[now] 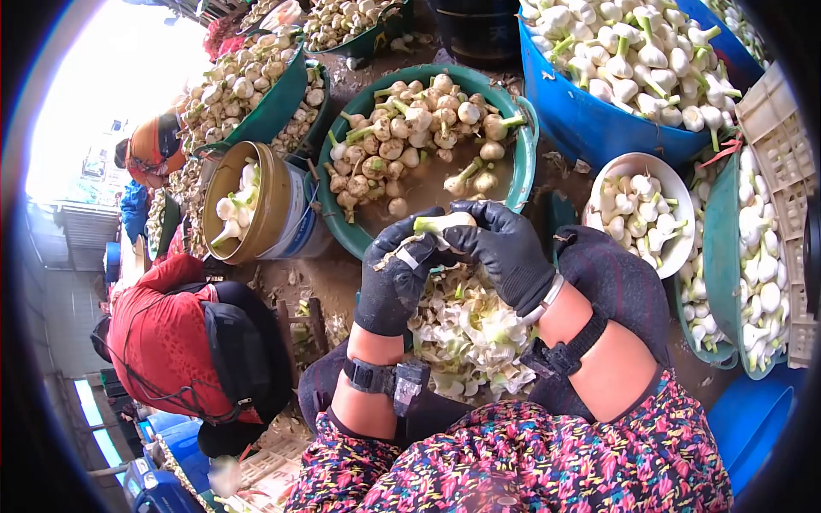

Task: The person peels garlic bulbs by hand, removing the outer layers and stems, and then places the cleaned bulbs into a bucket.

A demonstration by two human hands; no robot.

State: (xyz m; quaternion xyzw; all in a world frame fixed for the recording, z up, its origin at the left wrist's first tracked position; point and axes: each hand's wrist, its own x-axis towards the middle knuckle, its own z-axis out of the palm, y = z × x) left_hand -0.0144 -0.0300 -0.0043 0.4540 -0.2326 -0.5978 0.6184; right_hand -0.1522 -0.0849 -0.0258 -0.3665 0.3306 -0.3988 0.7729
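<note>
In black gloves, my two hands meet over a heap of pale garlic peelings point(475, 329) in front of my lap. Between them lies a garlic bulb point(445, 224) with a short, pale green stem pointing left. My right hand point(511, 256) pinches the bulb end, fingers closed around it. My left hand point(395, 269) curls under the stem side, its fingers closed on it. A whitish, shiny strip point(416, 251) shows at the left fingers, and a thin shred of skin point(385, 260) hangs beside it.
Ahead stands a green tub point(338, 224) holding unpeeled garlic in muddy water. A white bowl point(596, 184) and a blue tub point(547, 111) of cleaned bulbs are on the right. A bucket point(282, 214) stands left, near a person in red point(167, 342).
</note>
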